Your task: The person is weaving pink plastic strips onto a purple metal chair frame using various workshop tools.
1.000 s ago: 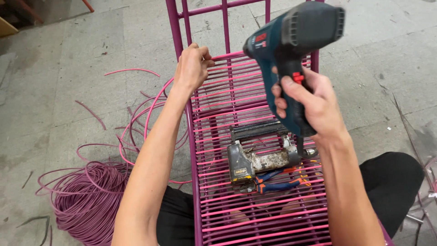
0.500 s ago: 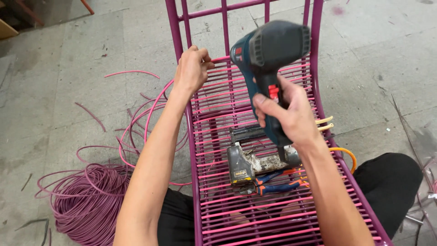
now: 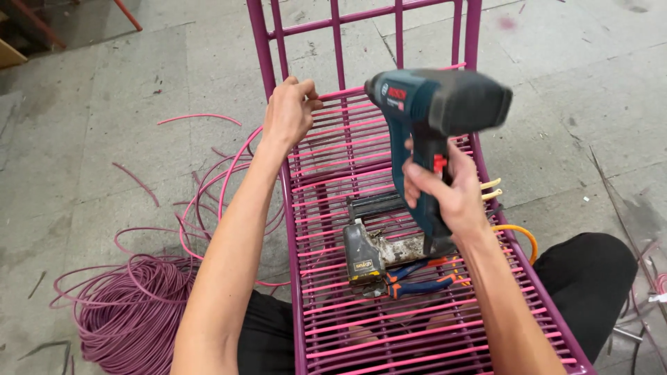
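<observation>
My left hand (image 3: pixel 288 111) grips a pink cord strand at the upper left of a magenta metal chair frame (image 3: pixel 258 42), whose seat is woven with pink cords (image 3: pixel 333 180). My right hand (image 3: pixel 445 191) holds a dark teal cordless drill (image 3: pixel 434 104) by its handle, above the seat with its nose pointing left toward my left hand. Below the drill, a grimy pneumatic stapler (image 3: pixel 375 250) and blue-and-orange pliers (image 3: pixel 417 281) lie on the woven seat.
A large coil of purple-pink cord (image 3: pixel 132 312) lies on the concrete floor at the left, with loose strands (image 3: pixel 201 118) around it. An orange air hose (image 3: pixel 517 232) loops off the frame's right side. My black-clad knees flank the frame.
My right hand has carried the drill leftward and lower, from the frame's right rail to over the seat's middle. My left hand has stayed on the cord at the frame's left.
</observation>
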